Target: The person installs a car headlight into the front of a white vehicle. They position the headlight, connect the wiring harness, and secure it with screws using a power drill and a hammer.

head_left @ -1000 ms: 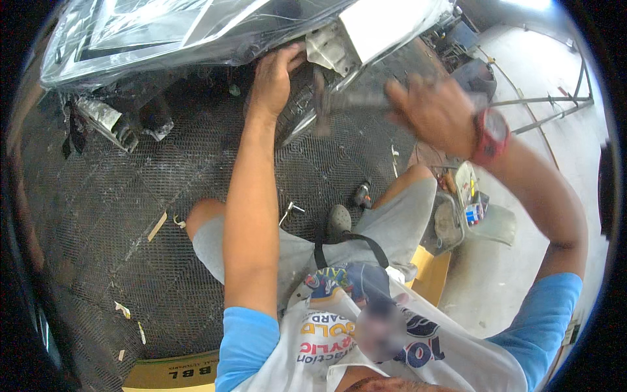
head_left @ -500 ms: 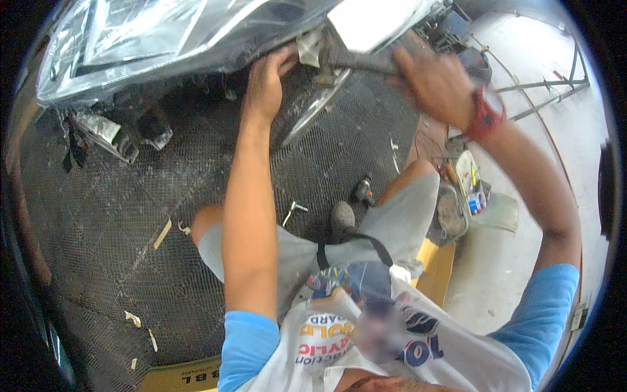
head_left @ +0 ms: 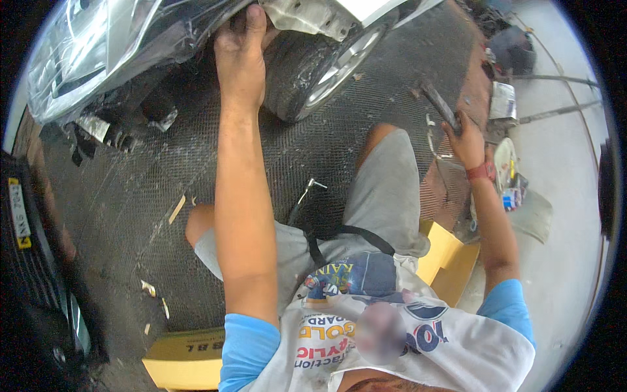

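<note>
My left hand reaches up under the front of a car wrapped in clear plastic. Its thumb points up beside a scuffed pale metal bracket, and its fingers curl round the car's lower body edge, partly hidden. The car's wheel stands just right of that wrist. Out to the right, my right hand is closed round the dark handle of a hammer. The hammer slants up and left, apart from the car, its small head blurred.
On the dark ribbed mat lie a T-shaped tool and paper scraps. Yellow cardboard is beside me. A dark bucket, metal bars and a pale tub stand right. Another car's dark front is at left.
My right hand has swung the hammer away from the bracket, down and right. My left hand has shifted up and left along the car's edge. The view has moved, showing more of the wheel.
</note>
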`<action>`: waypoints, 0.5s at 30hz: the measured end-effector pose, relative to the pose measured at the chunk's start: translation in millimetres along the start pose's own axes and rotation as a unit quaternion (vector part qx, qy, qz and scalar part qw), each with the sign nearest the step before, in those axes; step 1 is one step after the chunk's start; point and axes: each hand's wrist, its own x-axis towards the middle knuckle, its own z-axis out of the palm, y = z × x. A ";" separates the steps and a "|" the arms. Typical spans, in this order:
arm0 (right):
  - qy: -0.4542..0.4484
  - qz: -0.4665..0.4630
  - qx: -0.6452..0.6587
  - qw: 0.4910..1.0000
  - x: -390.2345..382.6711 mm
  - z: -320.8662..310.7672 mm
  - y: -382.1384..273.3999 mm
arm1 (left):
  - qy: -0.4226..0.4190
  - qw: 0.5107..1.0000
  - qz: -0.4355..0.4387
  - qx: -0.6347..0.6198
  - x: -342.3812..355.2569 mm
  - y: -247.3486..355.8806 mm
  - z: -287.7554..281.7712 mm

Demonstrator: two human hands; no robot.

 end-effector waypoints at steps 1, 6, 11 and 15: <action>-0.007 0.017 0.010 1.000 -6.0 38.0 19.0 | 0.010 1.000 0.008 -0.002 1.4 -0.6 -0.4; -0.185 0.138 0.129 0.964 -48.7 243.7 50.3 | 0.013 0.997 0.042 -0.060 12.3 9.8 12.0; -0.373 0.183 0.123 0.901 -102.2 422.6 53.5 | -0.007 0.997 0.029 -0.077 16.6 10.5 20.6; -0.275 0.210 0.185 0.920 -95.4 490.2 48.9 | -0.009 0.996 0.044 -0.075 21.2 3.9 37.1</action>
